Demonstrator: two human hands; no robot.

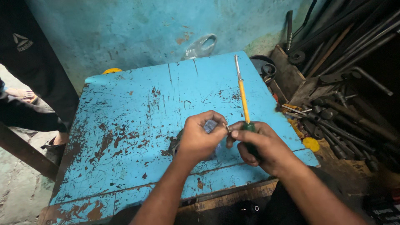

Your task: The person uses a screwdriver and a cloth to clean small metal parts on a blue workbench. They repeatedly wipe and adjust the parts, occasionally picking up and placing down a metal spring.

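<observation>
While two hands grip, left hand [199,139], right hand [260,146], one screwdriver [243,98]

Left arm: extended forward from the lower edge of the view, forearm bare.
Left hand [200,139]: curled into a loose fist, knuckles turned up, fingertips pinched together toward the right.
Right arm: brought in from the lower right, forearm bare.
Right hand [258,146]: closed in a grip, thumb laid forward.
Hands: held just beside each other, fingertips nearly met.
</observation>
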